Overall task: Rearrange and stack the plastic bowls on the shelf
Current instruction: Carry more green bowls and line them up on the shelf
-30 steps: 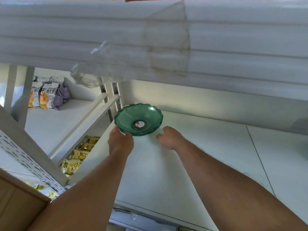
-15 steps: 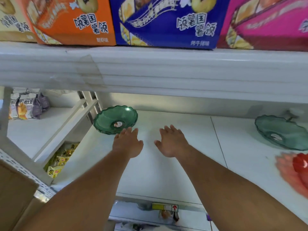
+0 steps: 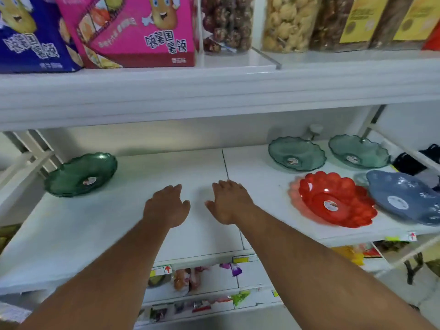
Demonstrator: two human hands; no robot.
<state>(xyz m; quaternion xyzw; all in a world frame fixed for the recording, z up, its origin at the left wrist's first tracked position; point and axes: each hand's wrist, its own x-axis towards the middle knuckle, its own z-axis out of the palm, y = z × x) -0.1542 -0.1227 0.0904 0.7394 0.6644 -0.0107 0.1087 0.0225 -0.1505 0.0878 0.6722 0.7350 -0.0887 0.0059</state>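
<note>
A dark green stack of bowls rests at the far left of the white shelf. Two pale green bowls stand side by side at the back right. In front of them lie a red bowl and a blue-grey bowl, the blue one at the right edge. My left hand and my right hand hover over the middle of the shelf, palms down, fingers apart, holding nothing and touching no bowl.
The shelf above overhangs the bowls and carries snack boxes and clear jars. Lower shelves with packaged snacks show below the front edge. Dark items lie on the neighbouring rack at right.
My left hand let go of the dark green bowls and both hands drew back toward the middle. The view swung right and up, bringing the other bowls into sight.
</note>
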